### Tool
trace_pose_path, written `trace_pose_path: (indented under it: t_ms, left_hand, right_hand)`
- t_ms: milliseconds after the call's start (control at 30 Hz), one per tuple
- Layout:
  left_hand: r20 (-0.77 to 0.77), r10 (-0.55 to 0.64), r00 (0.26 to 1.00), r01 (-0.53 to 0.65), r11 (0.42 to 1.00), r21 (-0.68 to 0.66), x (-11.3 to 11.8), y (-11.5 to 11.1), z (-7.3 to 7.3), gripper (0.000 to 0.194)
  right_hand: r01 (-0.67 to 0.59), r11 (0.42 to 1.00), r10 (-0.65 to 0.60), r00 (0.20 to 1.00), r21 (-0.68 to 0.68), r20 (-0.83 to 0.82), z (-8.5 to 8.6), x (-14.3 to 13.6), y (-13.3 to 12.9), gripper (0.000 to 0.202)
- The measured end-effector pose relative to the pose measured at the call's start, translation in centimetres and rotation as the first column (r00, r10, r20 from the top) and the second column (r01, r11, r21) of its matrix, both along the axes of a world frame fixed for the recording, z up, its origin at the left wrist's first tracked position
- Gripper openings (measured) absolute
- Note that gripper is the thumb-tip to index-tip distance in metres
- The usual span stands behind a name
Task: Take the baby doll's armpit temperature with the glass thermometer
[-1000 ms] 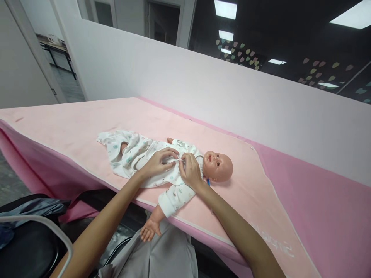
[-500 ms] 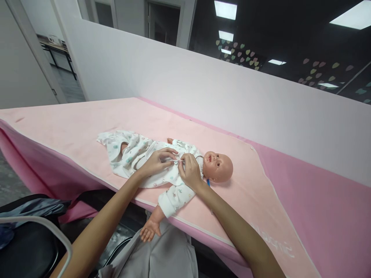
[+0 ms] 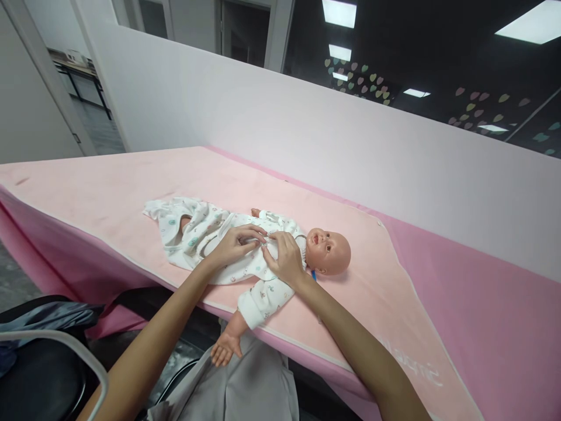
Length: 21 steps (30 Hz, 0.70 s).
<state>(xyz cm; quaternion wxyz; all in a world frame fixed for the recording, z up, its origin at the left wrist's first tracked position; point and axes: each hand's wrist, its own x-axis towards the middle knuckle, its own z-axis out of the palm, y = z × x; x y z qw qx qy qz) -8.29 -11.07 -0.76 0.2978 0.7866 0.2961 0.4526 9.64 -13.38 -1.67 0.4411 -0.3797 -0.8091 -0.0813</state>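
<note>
A baby doll (image 3: 328, 251) lies on its back, head to the right, dressed in a white patterned romper (image 3: 236, 272). Over the chest, my left hand (image 3: 236, 242) pinches the romper's front with thumb and fingertips. My right hand (image 3: 284, 257) meets it from the neck side, fingers bent and closed on the same cloth; its thumb rests near a small fastener, mostly hidden between the hands. Nearer to me, the doll's arm (image 3: 234, 333) in its cuffed sleeve hangs over the table edge. The romper's legs lie loose to the left, with a bit of doll leg showing through an opening.
A pale pink mat (image 3: 109, 187) covers the table over a darker pink cloth (image 3: 482, 263). Behind runs a white wall (image 3: 272, 117) with dark glass above. A black chair (image 3: 39, 374) with clothing on it stands at lower left, beside a curved grey tube (image 3: 65, 340).
My fingertips have shifted slightly at the romper's chest; the right thumb has moved left and down, and the fastener seen between my hands is now mostly covered. The doll lies as before.
</note>
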Motion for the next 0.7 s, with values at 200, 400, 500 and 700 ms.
trace_pose_path:
  t_ms: [200, 400, 500, 700]
  left_hand:
    - [-0.062, 0.045, 0.997, -0.043, 0.998, 0.043, 0.5, -0.4, 0.5, 0.020]
    - [-0.251, 0.162, 0.954, -0.128, 0.981, 0.148, -0.2, -1.4, 1.0, 0.027]
    - [-0.314, 0.188, 0.930, -0.143, 0.977, 0.161, -1.2, -1.6, 1.0, 0.031]
    - [-0.322, 0.192, 0.927, -0.125, 0.968, 0.217, -2.3, -2.3, 0.6, 0.033]
  right_hand:
    - [0.011, 1.000, -0.011, 1.000, 0.016, -0.002, -0.3, -0.1, 0.1, 0.017]
    - [0.007, 1.000, -0.006, 1.000, -0.005, 0.022, -0.3, 0.0, 0.1, 0.016]
    - [-0.028, 1.000, 0.027, 0.999, 0.015, 0.020, -0.2, 0.1, 0.1, 0.012]
    - [-0.067, 0.997, 0.069, 0.997, 0.050, -0.026, -0.3, 0.3, 0.0, 0.011]
